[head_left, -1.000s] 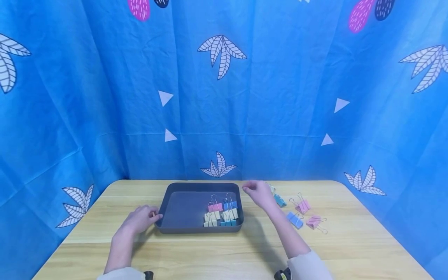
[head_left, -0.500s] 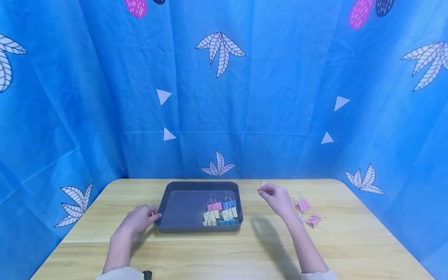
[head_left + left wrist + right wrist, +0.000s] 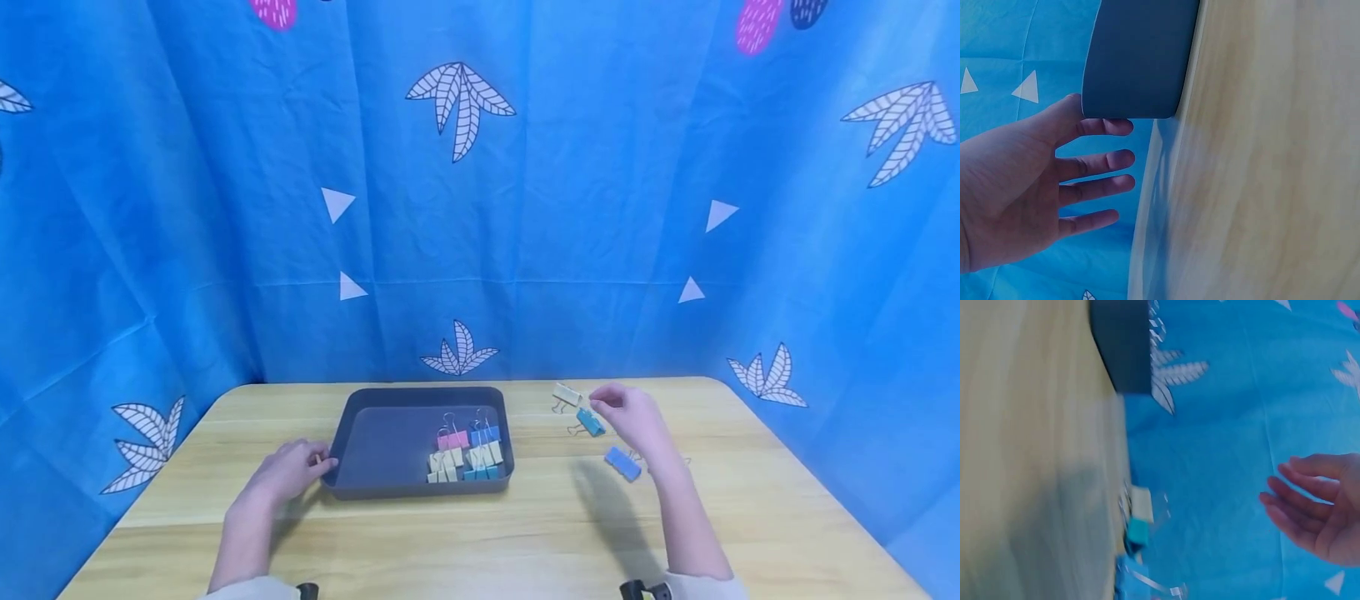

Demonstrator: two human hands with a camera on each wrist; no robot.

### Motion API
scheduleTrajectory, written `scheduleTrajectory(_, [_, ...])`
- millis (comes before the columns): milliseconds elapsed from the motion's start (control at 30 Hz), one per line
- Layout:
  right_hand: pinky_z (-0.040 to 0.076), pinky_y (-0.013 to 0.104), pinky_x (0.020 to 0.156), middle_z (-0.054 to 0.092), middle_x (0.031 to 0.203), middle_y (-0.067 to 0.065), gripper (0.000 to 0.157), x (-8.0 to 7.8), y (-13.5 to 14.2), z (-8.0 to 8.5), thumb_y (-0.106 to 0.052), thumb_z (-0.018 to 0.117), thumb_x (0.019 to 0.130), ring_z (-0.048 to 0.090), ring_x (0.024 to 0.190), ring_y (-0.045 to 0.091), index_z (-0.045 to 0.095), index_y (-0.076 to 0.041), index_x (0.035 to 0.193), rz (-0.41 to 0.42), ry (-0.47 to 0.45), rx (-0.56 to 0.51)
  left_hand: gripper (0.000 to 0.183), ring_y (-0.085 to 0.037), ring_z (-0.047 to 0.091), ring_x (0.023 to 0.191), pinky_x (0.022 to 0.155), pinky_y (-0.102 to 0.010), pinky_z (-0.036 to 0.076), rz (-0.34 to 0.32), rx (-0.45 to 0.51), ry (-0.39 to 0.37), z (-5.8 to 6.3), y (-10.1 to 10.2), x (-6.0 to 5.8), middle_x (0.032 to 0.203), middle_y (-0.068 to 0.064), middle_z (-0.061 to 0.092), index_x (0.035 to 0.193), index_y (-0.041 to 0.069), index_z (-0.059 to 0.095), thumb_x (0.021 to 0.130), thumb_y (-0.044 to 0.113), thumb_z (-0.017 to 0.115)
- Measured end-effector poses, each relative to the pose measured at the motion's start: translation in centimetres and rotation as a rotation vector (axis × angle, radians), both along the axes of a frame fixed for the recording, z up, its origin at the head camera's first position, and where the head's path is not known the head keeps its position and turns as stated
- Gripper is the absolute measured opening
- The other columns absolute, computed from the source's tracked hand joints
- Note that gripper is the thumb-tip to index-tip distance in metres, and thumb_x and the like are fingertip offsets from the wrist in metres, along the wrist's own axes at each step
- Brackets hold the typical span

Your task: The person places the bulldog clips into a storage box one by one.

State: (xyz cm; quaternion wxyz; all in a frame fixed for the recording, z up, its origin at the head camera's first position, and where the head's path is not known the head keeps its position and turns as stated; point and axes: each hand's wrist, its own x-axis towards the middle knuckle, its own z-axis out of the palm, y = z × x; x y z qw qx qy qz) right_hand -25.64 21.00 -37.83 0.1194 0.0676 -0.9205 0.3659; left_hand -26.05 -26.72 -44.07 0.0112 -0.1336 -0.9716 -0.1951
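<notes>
My left hand (image 3: 288, 471) grips the left wall of a dark grey tray (image 3: 390, 492) between thumb and index finger. In the left wrist view its other fingers (image 3: 1100, 187) hang apart, off the tray. Inside the tray's right half stand several binder clips, among them a pink clip (image 3: 453, 439) and cream, blue and teal ones. My right hand (image 3: 630, 417) hovers above the table with nothing in it, fingers loosely bent. Near it lie a cream binder clip (image 3: 567, 394), a teal binder clip (image 3: 591, 422) and a blue binder clip (image 3: 623, 463). The hand and forearm hide the pink clips.
The wooden table (image 3: 450, 542) reaches back to a blue patterned curtain (image 3: 450, 208). A wire handle (image 3: 687, 460) shows just right of the right forearm. In the right wrist view the tray's corner (image 3: 1125, 350) appears at the top.
My right hand has moved right, away from the tray and over the loose clips, uncovering the cream, teal and blue ones. The left hand stays on the tray. The head view has shifted slightly.
</notes>
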Motion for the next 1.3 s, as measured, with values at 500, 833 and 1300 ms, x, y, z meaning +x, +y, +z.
scheduleTrajectory(500, [0.044,0.036,0.059,0.053,0.069,0.008,0.012,0.5,4.4,-2.2,-0.004,0.057,0.085,0.048,0.059,0.021,0.056,0.003,0.075,-0.103,-0.264,0.179,0.016,-0.017,0.052,0.072,0.065,-0.041,0.043,0.004,0.000,0.013,-0.1,0.0,0.0,0.076,0.003,0.056,0.087,0.010,0.065,0.089,0.025,0.060])
scheduleTrajectory(833, [0.035,0.023,0.040,0.051,0.065,0.007,0.015,-0.2,4.9,-4.3,-0.010,0.057,0.089,0.037,0.042,0.010,0.058,0.002,0.080,-0.166,-0.324,0.040,0.017,-0.016,0.053,0.073,0.066,-0.041,0.044,0.014,0.000,0.008,0.1,0.1,0.1,0.077,0.003,0.057,0.090,0.009,0.066,0.089,0.024,0.060])
scheduleTrajectory(1300, [0.040,0.026,0.045,0.057,0.089,0.021,0.022,-0.4,5.3,-5.1,0.000,0.061,0.080,0.042,0.046,0.012,0.054,0.014,0.095,-0.100,-0.328,0.025,0.019,-0.019,0.054,0.074,0.068,-0.044,0.044,0.009,-0.005,0.022,-0.1,0.1,0.1,0.078,0.002,0.058,0.093,0.006,0.066,0.089,0.024,0.060])
